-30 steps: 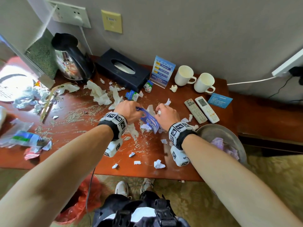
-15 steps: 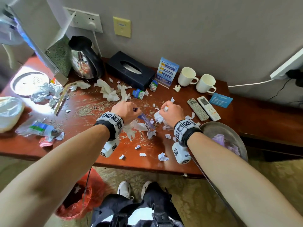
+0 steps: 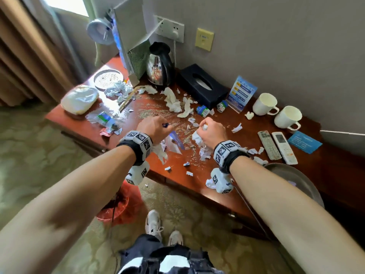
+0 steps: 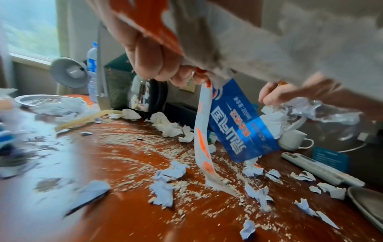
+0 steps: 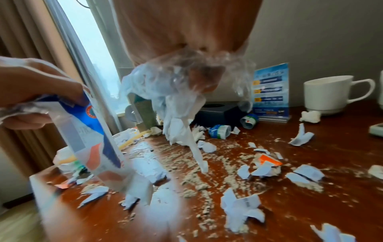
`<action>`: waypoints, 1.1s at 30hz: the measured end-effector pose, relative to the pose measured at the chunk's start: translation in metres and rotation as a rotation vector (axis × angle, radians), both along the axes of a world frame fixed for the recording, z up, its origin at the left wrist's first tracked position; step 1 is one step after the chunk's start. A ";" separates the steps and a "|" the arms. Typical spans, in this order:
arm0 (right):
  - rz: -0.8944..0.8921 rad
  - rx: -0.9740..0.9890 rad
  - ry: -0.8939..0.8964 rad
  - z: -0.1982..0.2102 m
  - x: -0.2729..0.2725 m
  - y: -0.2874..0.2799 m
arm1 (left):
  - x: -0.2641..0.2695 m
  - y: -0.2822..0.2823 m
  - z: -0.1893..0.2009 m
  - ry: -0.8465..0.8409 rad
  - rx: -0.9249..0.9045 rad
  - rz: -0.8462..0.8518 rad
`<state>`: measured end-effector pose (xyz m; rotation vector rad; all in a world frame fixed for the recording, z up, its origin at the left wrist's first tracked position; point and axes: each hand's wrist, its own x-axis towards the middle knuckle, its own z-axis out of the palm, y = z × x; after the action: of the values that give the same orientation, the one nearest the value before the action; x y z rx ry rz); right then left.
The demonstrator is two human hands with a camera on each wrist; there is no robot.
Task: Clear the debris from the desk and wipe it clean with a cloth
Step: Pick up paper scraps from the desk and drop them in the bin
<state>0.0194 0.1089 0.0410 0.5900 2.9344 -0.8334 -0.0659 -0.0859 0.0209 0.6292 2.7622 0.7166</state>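
Both hands hover over the middle of the red-brown desk (image 3: 233, 180). My left hand (image 3: 156, 128) grips a blue and white wrapper (image 4: 236, 121) that hangs down, with tissue bunched in the same fist. My right hand (image 3: 212, 133) clutches a wad of clear plastic and crumpled paper (image 5: 182, 91). Torn paper scraps (image 3: 189, 173) and pale crumbs (image 3: 152, 113) cover the desktop around and under both hands. White tissues (image 3: 173, 101) lie farther back.
At the back stand a kettle (image 3: 160, 66), black tissue box (image 3: 203, 86), blue sign (image 3: 242, 93) and two white mugs (image 3: 264, 104). Two remotes (image 3: 278, 147) and a metal basin (image 3: 292, 178) sit right. A red-lined bin (image 3: 118, 206) stands on the floor, left of my feet.
Both hands have lifted off the desk with their handfuls. The view has swung left and pulled back, so the bin, curtain and window side show.
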 end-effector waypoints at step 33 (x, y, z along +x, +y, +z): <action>0.236 -0.072 -0.257 -0.077 -0.040 -0.401 | 0.021 -0.403 -0.072 -0.303 -0.099 0.345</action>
<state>-0.0209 -0.2919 -0.0359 0.3100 2.6618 -0.7686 -0.0454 -0.4891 -0.0506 0.0149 2.6212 0.6705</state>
